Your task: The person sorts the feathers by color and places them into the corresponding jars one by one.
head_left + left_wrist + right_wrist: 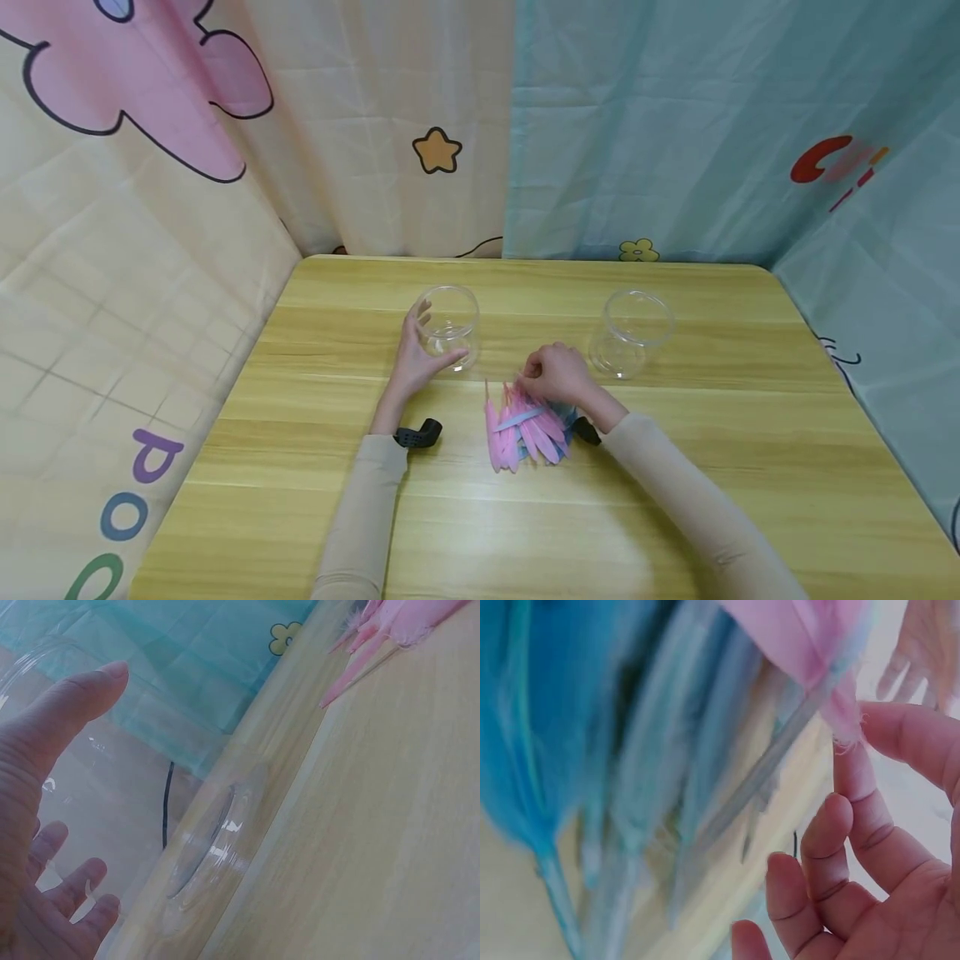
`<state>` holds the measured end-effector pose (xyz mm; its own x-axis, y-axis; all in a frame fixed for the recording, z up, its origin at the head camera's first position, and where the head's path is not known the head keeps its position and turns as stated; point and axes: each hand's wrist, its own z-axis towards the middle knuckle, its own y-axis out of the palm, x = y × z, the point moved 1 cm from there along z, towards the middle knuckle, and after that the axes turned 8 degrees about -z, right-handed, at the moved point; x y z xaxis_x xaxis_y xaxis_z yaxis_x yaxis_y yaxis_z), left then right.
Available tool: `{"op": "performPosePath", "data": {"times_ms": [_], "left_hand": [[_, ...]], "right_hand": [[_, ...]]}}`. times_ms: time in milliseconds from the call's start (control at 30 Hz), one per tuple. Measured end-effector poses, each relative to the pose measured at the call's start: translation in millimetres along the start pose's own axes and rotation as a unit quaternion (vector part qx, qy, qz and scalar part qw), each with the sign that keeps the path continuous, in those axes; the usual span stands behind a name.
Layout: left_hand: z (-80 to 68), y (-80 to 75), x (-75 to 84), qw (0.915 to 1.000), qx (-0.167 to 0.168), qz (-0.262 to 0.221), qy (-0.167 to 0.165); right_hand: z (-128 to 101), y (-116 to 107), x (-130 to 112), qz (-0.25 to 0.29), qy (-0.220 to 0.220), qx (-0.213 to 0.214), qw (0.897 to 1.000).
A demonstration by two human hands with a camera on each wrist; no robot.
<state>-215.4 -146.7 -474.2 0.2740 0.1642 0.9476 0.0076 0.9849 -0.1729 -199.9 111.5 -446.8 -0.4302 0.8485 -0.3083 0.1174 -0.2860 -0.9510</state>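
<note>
Left hand: the left hand (417, 360) is wrapping thumb and fingers around the near clear jar (448, 327), grasping its lower wall; judged, this is steadying the upright jar so its open mouth is staying put.
Right hand: the right hand (552, 375) is curling its fingertips over the quill end of the feather pile (525, 425); the right wrist view is showing a pink feather (832, 667) pinched between thumb and forefinger (859, 787), so the grip is clenching on one feather.
Feathers: pink and blue ones are lying fanned directly below the right hand's grip, toward the person, touching one another on the table (675, 467); the pile is sitting just beside the held jar, probably so a single feather is easy to pick out.
Second jar: another clear jar (632, 332) is standing upright beyond the right hand, apart from it, untouched.
Surroundings: cartoon-print curtains (637, 125) are hanging behind the table.
</note>
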Motion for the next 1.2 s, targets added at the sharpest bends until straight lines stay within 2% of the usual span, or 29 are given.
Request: {"op": "performPosePath", "data": {"times_ms": [233, 333, 467, 567, 633, 967, 1067, 1200], "left_hand": [[-9.7, -1.0, 38.3, 0.9999, -0.009, 0.003, 0.009], [-9.6, -1.2, 40.0, 0.9999, -0.011, 0.005, 0.008], [-4.7, -1.9, 23.0, 0.9999, -0.007, 0.009, 0.008], [-0.4, -2.4, 6.2, 0.9999, -0.004, 0.009, 0.009], [1.2, -2.4, 1.0, 0.9999, -0.003, 0.007, 0.008], [0.5, -2.2, -1.3, 0.9999, 0.002, 0.015, -0.002], [-0.4, -1.7, -1.5, 0.9999, 0.001, 0.015, -0.006], [-1.7, -1.4, -1.1, 0.9999, 0.004, 0.012, -0.009]], "right_hand": [[0.0, -17.8, -4.5, 0.014, 0.015, 0.019, 1.0], [0.9, -26.6, -6.1, 0.029, 0.025, 0.025, 0.999], [3.3, -40.1, -8.9, 0.056, 0.024, 0.05, 0.997], [6.3, -50.2, -11.6, 0.071, 0.017, 0.086, 0.994], [9.0, -56.1, -13.8, 0.078, 0.013, 0.111, 0.991], [31.0, -77.9, -36.9, 0.124, 0.04, 0.184, 0.974], [39.6, -82.5, -46.4, 0.152, 0.044, 0.212, 0.964], [51.7, -85.5, -58.3, 0.199, 0.034, 0.262, 0.944]]}}
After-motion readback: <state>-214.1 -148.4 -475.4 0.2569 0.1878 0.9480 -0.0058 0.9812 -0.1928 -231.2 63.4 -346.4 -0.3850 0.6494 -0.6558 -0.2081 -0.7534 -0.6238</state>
